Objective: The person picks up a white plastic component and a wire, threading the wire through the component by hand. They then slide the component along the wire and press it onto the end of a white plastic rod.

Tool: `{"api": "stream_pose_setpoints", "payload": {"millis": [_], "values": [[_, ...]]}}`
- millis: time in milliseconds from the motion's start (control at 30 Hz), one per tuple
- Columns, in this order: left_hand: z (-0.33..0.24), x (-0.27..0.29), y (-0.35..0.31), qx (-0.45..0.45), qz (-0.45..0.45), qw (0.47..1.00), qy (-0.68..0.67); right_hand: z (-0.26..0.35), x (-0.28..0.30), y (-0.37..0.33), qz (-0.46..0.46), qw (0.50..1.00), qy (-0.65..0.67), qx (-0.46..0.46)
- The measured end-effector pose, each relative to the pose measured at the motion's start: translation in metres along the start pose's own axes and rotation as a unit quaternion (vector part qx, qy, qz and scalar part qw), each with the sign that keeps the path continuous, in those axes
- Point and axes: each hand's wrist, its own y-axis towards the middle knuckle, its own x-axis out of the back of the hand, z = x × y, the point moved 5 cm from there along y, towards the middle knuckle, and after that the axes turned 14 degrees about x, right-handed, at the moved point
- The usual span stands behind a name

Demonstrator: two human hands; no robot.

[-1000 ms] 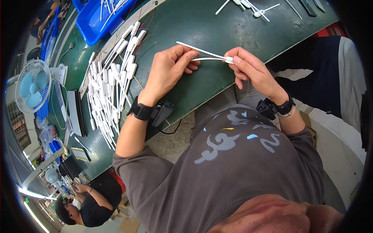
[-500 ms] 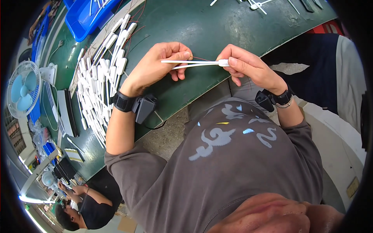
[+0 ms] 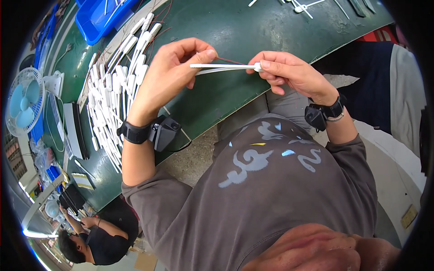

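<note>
Above the near edge of the green table, my right hand (image 3: 293, 73) pinches the small block-like head of a white plastic piece with two slim arms (image 3: 219, 66). Those arms reach leftward toward my left hand (image 3: 169, 67). A thin reddish-brown wire (image 3: 230, 61) runs from near the head, and the thumb and forefinger of my left hand are closed on its far end. The left hand's other fingers are curled and partly hidden. Beside my left forearm lies a big heap of similar white pieces (image 3: 108, 101), some with thin wires trailing.
A blue tray (image 3: 88, 27) stands at the far left of the green table (image 3: 217, 97). A white fan with blue blades (image 3: 23, 103) is at the left edge. Several white pieces (image 3: 302, 8) lie at the far side. Another person (image 3: 106, 241) sits at lower left.
Both hands have moved slightly away from me with the white piece. My left hand has lifted and shifted left, and the wire now slants up toward it.
</note>
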Motion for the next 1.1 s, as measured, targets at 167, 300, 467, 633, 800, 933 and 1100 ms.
{"api": "stream_pose_setpoints", "payload": {"millis": [167, 300, 467, 633, 800, 933, 1100], "values": [[-0.006, 0.014, -0.011, -0.052, -0.047, 0.998, -0.004, -0.005, -0.003, -0.001, -0.028, 0.996, -0.027, 0.085], [-0.015, 0.011, -0.024, -0.104, -0.125, 0.985, 0.054, -0.002, -0.006, -0.006, -0.052, 0.983, -0.085, 0.156], [-0.015, 0.01, -0.025, -0.099, -0.128, 0.985, 0.059, 0.021, -0.019, -0.012, -0.03, 0.936, -0.309, 0.164], [-0.018, 0.011, -0.025, -0.059, -0.102, 0.993, 0.028, 0.027, -0.025, -0.01, -0.028, 0.892, -0.415, 0.179], [-0.012, 0.004, -0.016, -0.048, -0.076, 0.995, -0.041, 0.017, -0.02, -0.005, -0.109, 0.781, -0.509, 0.346], [0.0, 0.003, -0.002, 0.003, -0.002, 0.991, -0.137, 0.015, -0.018, -0.002, -0.116, 0.731, -0.55, 0.387], [0.011, 0.005, 0.015, 0.031, 0.096, 0.972, -0.21, 0.018, -0.023, 0.0, -0.117, 0.74, -0.536, 0.389]]}}
